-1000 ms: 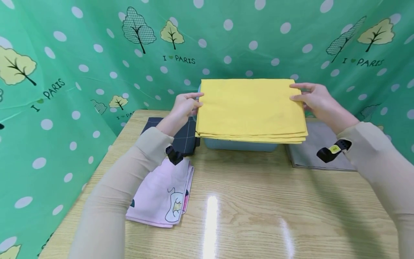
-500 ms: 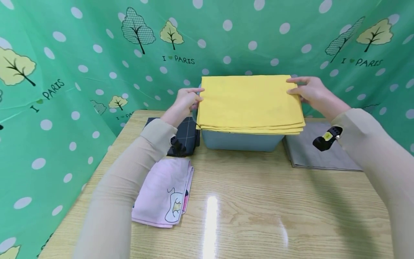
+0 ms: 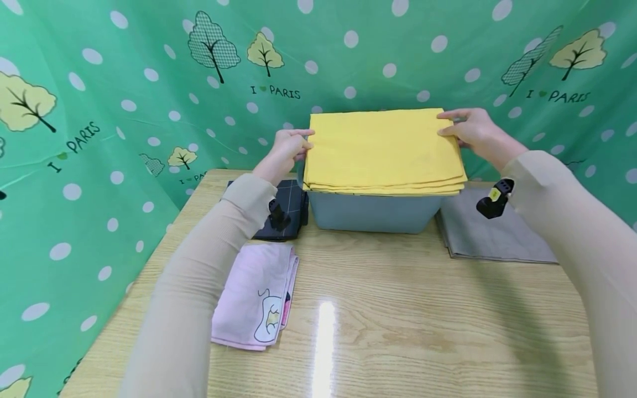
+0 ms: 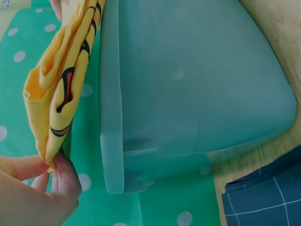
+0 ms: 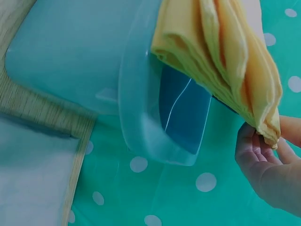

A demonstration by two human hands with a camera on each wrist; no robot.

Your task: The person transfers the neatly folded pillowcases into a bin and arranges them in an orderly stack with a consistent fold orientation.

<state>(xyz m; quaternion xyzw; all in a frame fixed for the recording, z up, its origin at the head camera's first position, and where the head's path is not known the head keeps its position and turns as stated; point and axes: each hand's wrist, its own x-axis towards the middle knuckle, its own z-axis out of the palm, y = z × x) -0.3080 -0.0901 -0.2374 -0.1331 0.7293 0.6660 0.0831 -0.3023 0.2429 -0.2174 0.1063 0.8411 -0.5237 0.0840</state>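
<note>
A folded yellow cloth, several layers thick, is held level over a blue plastic bin. My left hand pinches its left edge between thumb and fingers, and my right hand pinches its right edge. Black and red print shows on the cloth's underside in the left wrist view. Seen from the right wrist, the cloth hangs just above the bin's rim, apart from it on that side. Inside the bin, a dark blue surface with a thin white line is partly visible.
Left of the bin lies a folded navy cloth with thin white lines. In front of that is a folded pink cloth with a cartoon print. A folded grey cloth lies to the right. A green dotted curtain hangs behind.
Both hands have moved the yellow cloth up in view and farther away, over the bin. More of the bin's front wall now shows beneath it. The other cloths have not moved.
</note>
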